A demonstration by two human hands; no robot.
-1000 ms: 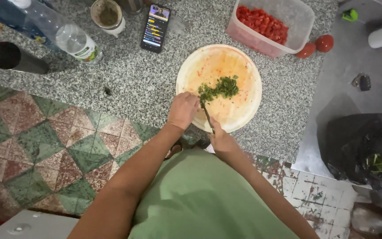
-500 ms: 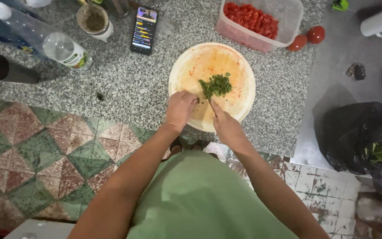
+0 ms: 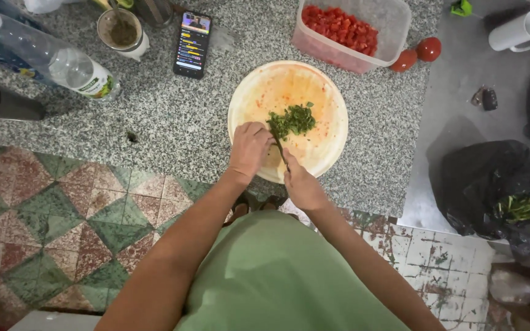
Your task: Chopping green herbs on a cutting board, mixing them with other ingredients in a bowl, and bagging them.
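Right hand [image 3: 302, 186] is closed around a thin dark knife [image 3: 279, 147], blade at the heap of chopped green herbs [image 3: 292, 119]. Left hand [image 3: 249, 149] presses curled fingers against the heap. Herbs lie mid-board on the round pale cutting board [image 3: 326, 92], near the speckled granite counter's [image 3: 173, 116] front edge.

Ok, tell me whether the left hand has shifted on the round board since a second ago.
No. The left hand sits at the round board's near-left edge beside the chopped herbs, as before.
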